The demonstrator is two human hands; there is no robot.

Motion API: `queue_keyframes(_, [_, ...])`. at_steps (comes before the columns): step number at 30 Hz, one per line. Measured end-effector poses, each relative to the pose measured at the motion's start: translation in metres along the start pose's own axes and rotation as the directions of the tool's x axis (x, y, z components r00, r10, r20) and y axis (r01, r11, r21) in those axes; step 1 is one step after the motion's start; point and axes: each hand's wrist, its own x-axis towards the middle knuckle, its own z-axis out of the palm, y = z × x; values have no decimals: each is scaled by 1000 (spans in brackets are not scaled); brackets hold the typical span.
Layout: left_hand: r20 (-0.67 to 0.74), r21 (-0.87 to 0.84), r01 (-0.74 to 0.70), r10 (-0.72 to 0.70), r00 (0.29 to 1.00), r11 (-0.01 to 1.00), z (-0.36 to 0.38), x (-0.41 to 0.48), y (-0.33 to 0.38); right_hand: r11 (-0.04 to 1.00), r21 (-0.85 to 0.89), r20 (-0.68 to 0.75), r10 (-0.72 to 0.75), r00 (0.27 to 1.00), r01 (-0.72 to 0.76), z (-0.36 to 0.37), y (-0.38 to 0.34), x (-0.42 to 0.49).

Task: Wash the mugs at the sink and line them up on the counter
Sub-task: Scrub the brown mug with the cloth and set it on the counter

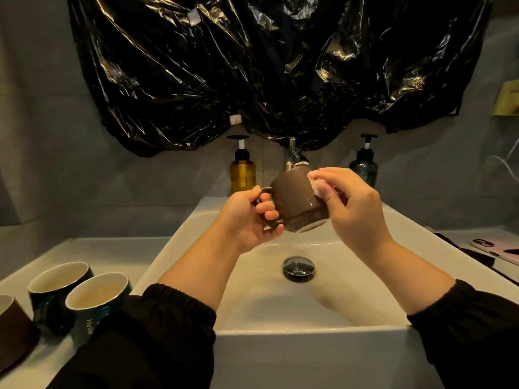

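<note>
Black plastic sheet (252,66) hangs above white sink (309,331).

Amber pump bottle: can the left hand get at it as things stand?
Likely not yet: the left hand grips the brown mug by its handle over the sink. The way itself looks free; nothing stands between that hand and the amber pump bottle.

The sink (309,331) sits on the surface (112,254), the drain plug (298,267) in its basin. Over the basin hangs the held mug (292,203), with the left grip (247,217) at its handle and the right grip (356,209) pinching a sponge (316,183) against its right side. Left of the sink stand the nearest mug (98,301), the back mug (59,279) and the edge mug (11,324). Behind the sink, the left pump bottle (242,172) and the right pump bottle (364,167) flank the tap (292,144).
</note>
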Motion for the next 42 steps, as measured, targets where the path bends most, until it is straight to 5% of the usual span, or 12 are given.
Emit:
queue_keyframes(3, [44,132,-16,10,999,991,5,-1,-4,946,-146,123,-273,954,290,7,-12,-2])
queue_keyframes(5, [50,168,-37,29,998,985,7,-1,-6,926,-179,155,-307,939,332,9,-11,0])
queue_keyframes(9, [61,167,-70,60,996,983,8,-2,-6,994,36,27,101,995,-102,5,-2,3])
queue_keyframes(12, [73,157,-97,87,994,983,8,-3,-6,844,238,83,475,876,-481,-2,4,6])
queue_keyframes(14, [81,166,-121,109,991,979,8,-3,-6,776,277,130,554,823,-566,-3,4,7])
queue_keyframes(17, [76,168,-153,142,987,974,8,-3,-5,869,216,67,441,895,-445,-2,0,4])
queue_keyframes(20, [73,153,-159,149,986,975,8,-3,-5,986,100,-2,135,991,-134,-3,-8,2])
queue_keyframes(24, [62,225,-153,142,988,962,10,-3,-4,959,-125,161,-233,959,254,5,-11,-1])
queue_keyframes(28, [11,306,-155,159,987,939,14,-3,-5,947,-230,169,-189,967,225,12,-12,-1])
queue_keyframes(34, [-32,158,-201,208,978,967,8,1,-1,868,-273,263,-347,900,415,14,-16,-5])
queue_keyframes(38, [-45,212,-135,148,988,968,12,-1,-5,909,-309,105,-259,960,279,13,-18,0])
queue_keyframes(42, [-103,-124,-73,60,993,990,4,2,0,885,-252,270,-323,907,390,16,-14,-5])
